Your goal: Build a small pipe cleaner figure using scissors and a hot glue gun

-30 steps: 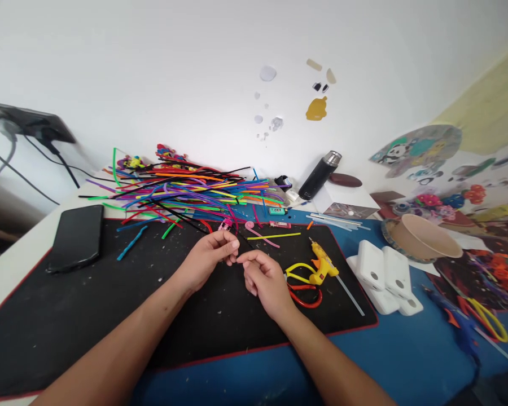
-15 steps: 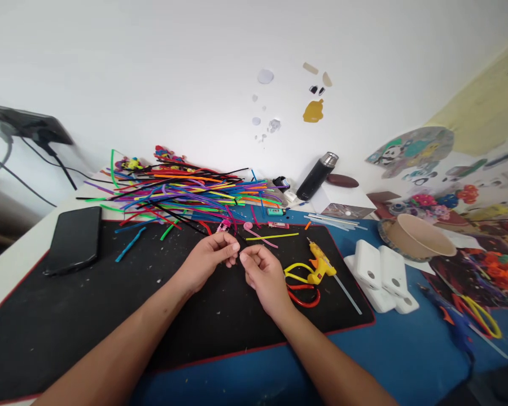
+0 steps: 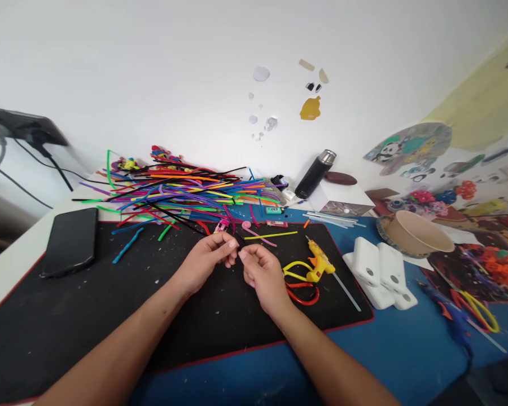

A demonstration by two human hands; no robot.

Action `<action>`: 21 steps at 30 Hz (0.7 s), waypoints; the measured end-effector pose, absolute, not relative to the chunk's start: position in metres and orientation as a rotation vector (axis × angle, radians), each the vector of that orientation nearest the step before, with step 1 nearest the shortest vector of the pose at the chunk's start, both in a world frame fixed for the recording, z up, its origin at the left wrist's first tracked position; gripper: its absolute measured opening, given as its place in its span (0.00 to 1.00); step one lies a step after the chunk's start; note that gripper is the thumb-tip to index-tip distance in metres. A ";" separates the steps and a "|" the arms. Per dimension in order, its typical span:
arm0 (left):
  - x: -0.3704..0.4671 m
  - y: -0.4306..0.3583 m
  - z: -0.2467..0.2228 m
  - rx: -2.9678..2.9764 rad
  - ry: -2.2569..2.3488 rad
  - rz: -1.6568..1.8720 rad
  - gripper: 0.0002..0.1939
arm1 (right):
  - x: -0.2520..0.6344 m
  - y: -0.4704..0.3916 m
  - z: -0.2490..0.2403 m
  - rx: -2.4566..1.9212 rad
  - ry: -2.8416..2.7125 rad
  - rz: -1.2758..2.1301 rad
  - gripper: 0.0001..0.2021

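Over the black mat, my left hand (image 3: 209,256) and my right hand (image 3: 263,276) meet fingertip to fingertip. Both are closed in a pinch on a short black pipe cleaner (image 3: 240,241), most of it hidden by the fingers and hard to see against the mat. Just behind my left fingers stands a small pink item (image 3: 222,225). A pink pipe cleaner with a coiled end (image 3: 246,225) and a yellow-green pipe cleaner (image 3: 271,235) lie beyond my right hand. Scissors (image 3: 302,293) with red and yellow handles rest to its right, beside a yellow glue gun (image 3: 320,260).
A pile of colourful pipe cleaners (image 3: 186,192) spreads along the wall. The phone (image 3: 70,242) lies at left on the mat (image 3: 131,304). A black flask (image 3: 315,173), white devices (image 3: 379,273), a bowl (image 3: 423,231) and a blue glue gun (image 3: 452,321) are at right.
The view has shifted very slightly. Both hands stay pinched together in nearly the same place, with only small finger movement.
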State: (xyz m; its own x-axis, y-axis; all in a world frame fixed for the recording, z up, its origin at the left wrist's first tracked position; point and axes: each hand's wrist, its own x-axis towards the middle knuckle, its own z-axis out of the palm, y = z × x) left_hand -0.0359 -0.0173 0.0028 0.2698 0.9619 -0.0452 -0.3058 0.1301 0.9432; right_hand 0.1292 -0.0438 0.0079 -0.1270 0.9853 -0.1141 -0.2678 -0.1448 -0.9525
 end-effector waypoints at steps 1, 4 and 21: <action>-0.037 -0.017 0.001 1.001 0.817 1.093 0.22 | 0.129 -0.044 0.009 -1.025 -0.984 1.528 0.17; -0.039 -0.017 -0.002 0.960 0.784 1.059 0.21 | 0.130 -0.043 0.010 -0.994 -0.911 1.593 0.18; -0.036 -0.018 -0.004 0.963 0.735 1.030 0.18 | 0.132 -0.045 0.012 -0.904 -0.683 1.809 0.19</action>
State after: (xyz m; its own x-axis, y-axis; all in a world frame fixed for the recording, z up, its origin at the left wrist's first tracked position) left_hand -0.0356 -0.0181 -0.0040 0.3547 0.9329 -0.0622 -0.3625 0.1986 0.9106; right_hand 0.1319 -0.0450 0.0125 -0.2591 0.9243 -0.2802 -0.5083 -0.3772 -0.7742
